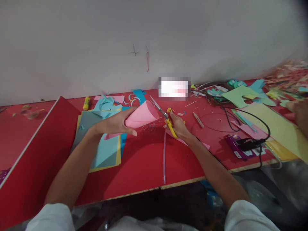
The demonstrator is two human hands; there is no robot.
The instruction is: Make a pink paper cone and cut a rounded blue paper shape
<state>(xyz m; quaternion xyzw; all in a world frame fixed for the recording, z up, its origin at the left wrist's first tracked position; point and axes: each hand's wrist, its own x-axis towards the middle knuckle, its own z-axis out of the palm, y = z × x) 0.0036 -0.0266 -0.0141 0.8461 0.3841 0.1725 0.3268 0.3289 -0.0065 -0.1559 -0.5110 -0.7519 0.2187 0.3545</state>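
My left hand [117, 122] is closed around a sheet of pink paper [141, 116] that curls over into a loose roll above the table. In my right hand [178, 123] is a pair of scissors [166, 117] with yellow handles. Their blades are parted and point up and left, close to the pink paper's right edge; whether they touch it I cannot tell. Beneath my left hand lies a stack of light blue, grey-blue and yellow sheets [106, 157]. A pale clear stick [164, 160] lies on the red table below the scissors.
A yellow glue stick [86, 103] stands at the back left, by an upright red board [45, 150]. On the right are a cutter [198, 120], a purple power strip [237, 146] with black cables, coloured sheets [276, 125] and another person's hand [299, 112].
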